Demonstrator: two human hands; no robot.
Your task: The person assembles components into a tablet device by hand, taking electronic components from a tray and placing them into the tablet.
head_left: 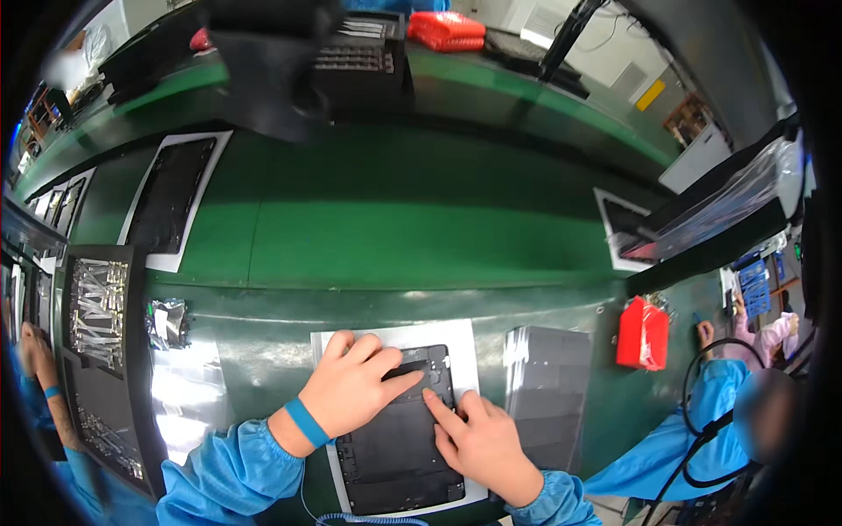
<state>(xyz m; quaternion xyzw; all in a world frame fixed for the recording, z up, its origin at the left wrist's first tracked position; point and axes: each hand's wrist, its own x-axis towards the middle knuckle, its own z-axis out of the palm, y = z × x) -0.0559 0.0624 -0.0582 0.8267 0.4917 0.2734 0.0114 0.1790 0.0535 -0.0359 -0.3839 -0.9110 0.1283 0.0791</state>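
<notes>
Left hand (349, 383), right hand (484, 443), black panel (395, 469) beneath both

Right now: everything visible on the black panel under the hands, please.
The black panel is flat, roughly rectangular and plastic-looking, with rounded corners, small edge details and pale specks. It lies on a white sheet on the green table. The left hand covers its upper left part; the right hand reaches over its right edge. Whether either presses on it is unclear.
</notes>
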